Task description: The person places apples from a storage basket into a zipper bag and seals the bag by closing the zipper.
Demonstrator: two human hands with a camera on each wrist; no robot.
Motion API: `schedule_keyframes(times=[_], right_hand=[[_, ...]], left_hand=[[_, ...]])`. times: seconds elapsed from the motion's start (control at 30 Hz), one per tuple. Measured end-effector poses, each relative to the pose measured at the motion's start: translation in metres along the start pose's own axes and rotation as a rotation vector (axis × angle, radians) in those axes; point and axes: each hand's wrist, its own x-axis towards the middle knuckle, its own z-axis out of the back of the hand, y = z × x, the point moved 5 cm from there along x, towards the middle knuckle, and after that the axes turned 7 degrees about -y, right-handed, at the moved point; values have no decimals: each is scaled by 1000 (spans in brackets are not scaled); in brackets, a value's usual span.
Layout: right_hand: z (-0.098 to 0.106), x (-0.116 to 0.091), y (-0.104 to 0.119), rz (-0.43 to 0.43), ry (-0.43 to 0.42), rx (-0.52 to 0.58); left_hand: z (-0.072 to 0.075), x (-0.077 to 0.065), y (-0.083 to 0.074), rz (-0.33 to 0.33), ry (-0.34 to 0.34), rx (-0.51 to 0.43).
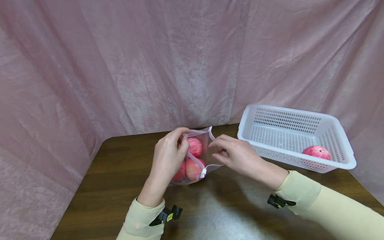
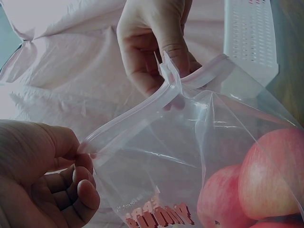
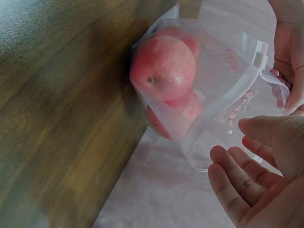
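Note:
A clear zip bag (image 1: 207, 151) with a slider (image 1: 203, 173) lies on the table, its mouth spread apart. Inside it sit red apples (image 1: 194, 169); three show in the head view. My left hand (image 1: 171, 151) pinches one edge of the bag's mouth between thumb and fingers, as the left wrist view shows at the bag's corner. At the opposite side of the mouth, my right hand (image 1: 237, 151) has its fingers loosely bent and spread, right at the opening. Red lettering (image 2: 161, 213) is printed on the bag.
A white perforated basket (image 1: 246, 128) stands at the back right of the brown wooden table (image 1: 120, 173), holding one red apple (image 1: 317, 152). A pink curtain (image 1: 168, 66) hangs close behind the table's far edge. Dark straps with small devices (image 1: 168, 215) circle the sleeves.

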Motion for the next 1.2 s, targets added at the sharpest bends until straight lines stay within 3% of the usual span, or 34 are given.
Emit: schedule_keyframes(times=[0.63,1.2], right_hand=[[19,-9,-9,8,5,-21],[49,-20,-26,27,-6,-169]], left_hand=[[-1,0,3,-4,-9,-6],[-2,0,3,-3,0,-2]])
